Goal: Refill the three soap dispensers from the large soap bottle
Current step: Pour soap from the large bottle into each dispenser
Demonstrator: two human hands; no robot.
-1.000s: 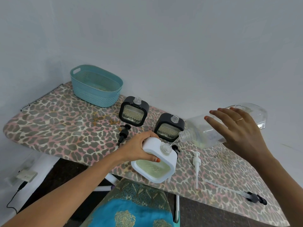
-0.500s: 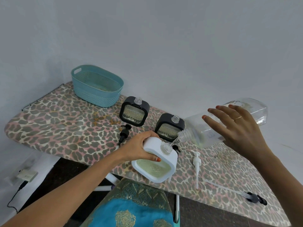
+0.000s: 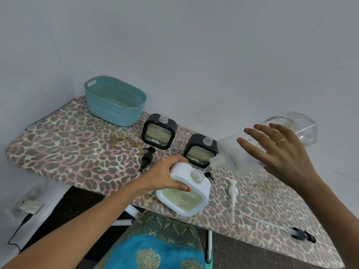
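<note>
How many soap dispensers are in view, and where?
3. One black dispenser stands right of the teal basket; a second black dispenser stands right of it, next to the large bottle; the white dispenser is gripped, tilted, by the left hand. None appears hidden.

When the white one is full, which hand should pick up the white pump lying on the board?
Probably the right hand, after it sets down the large soap bottle. The white pump lies on its side, right of the white dispenser, while the left hand grips that tilted dispenser.
</note>
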